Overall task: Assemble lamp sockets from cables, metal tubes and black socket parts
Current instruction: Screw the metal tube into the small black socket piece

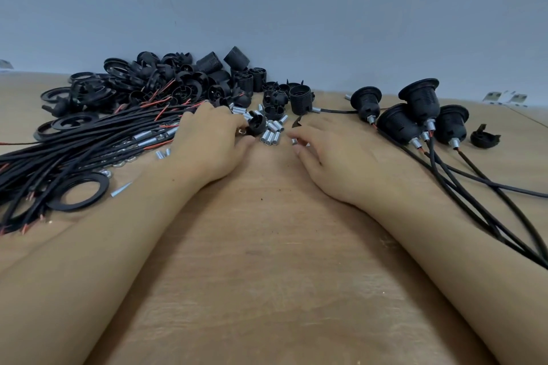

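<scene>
My left hand lies on the wooden table, and its fingertips and thumb curl around a black socket cap. My right hand rests beside it and pinches a small metal tube between thumb and forefinger. A cluster of loose metal tubes lies between the two hands. To the left a bundle of black cables with red wire ends stretches across the table. A pile of black socket parts sits behind it.
Several assembled sockets with cables trailing toward me stand at the right. A threaded socket body with a cable stands behind my right hand. A black ring lies by my left forearm, and a loose cap at far right. A grey wall closes the back.
</scene>
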### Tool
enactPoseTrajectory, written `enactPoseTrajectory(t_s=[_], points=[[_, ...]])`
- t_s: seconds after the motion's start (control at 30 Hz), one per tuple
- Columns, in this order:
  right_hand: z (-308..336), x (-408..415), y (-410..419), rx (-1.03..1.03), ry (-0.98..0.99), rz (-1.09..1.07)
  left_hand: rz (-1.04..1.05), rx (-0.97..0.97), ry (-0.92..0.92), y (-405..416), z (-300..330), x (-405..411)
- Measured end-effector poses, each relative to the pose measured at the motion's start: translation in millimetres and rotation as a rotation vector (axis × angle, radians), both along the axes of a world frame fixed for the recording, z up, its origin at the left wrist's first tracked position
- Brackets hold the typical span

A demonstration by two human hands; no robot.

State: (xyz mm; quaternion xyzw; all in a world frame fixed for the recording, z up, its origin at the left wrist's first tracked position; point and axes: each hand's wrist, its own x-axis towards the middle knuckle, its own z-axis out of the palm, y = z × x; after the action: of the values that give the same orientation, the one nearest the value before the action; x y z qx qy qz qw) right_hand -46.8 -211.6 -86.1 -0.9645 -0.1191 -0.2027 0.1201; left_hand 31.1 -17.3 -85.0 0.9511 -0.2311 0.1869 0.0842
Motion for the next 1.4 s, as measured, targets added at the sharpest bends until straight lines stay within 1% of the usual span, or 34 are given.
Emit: enactPoseTrajectory(t_s=[0.07,0.17,0.27,0.43,0.53,0.57,0.67,0.73,0.77,0.87,0.97,1.03,1.1,1.17,1.23,1.4], points=[[-2.9,0.1,-0.6,-0.036,0.051,-0.068,0.045,0.023,0.008,-1.4,-0.3,0.1],[-4.4,1.1,-0.3,0.018,0.032,-0.127,0.078,-0.025,0.03,-3.2,0.6,-0.5],[-2.4,0.4,-0.3,0.035,-0.004,-0.129,0.06,-0.087,-0.011,-1.8,4.3,-0.5],[-1.0,1.0,-0.5,0.042,0.067,-0.114,0.007,-0.076,-0.003,-3.2,6.9,-2.6],[-1.2,0.5,-0.7,0.115,0.02,-0.108,-0.041,-0.156,0.008,-3.4,8.8,-5.2],[-0.8,-0.2,0.1,0.111,0.022,-0.083,-0.059,-0.19,0.006,-3.2,8.9,-5.8],[-3.3,-0.6,2.0,-0.026,0.069,-0.001,-0.13,-0.316,-0.012,-2.6,10.2,-8.9],[-3.4,-0.1,1.7,-0.078,0.067,-0.004,-0.197,-0.368,-0.012,-3.7,10.4,-11.5],[-3.0,-0.6,1.6,-0.06,0.06,-0.009,-0.234,-0.393,-0.003,-4.8,9.4,-13.1],[-2.4,-2.9,2.6,0.09,0.017,-0.047,-0.336,-0.487,0.048,-8.0,5.5,-18.9],[-3.5,-1.8,3.4,0.067,0.005,-0.183,-0.414,-0.568,0.137,-11.6,2.4,-23.9],[-2.0,-3.0,3.9,0.082,0.022,-0.197,-0.427,-0.61,0.16,-14.8,1.1,-27.0],[1.4,-6.6,6.1,0.109,0.058,-0.129,-0.427,-0.632,0.174,-18.0,0.0,-29.6],[3.8,-8.2,7.9,0.088,0.072,-0.085,-0.413,-0.672,0.22,-20.0,-1.5,-30.8],[4.3,-8.2,9.1,0.043,0.069,-0.098,-0.382,-0.705,0.243,-20.7,-2.2,-30.3],[1.7,-8.1,13.7,0.073,0.059,-0.086,-0.34,-0.805,0.277,-20.7,-2.0,-27.3]])
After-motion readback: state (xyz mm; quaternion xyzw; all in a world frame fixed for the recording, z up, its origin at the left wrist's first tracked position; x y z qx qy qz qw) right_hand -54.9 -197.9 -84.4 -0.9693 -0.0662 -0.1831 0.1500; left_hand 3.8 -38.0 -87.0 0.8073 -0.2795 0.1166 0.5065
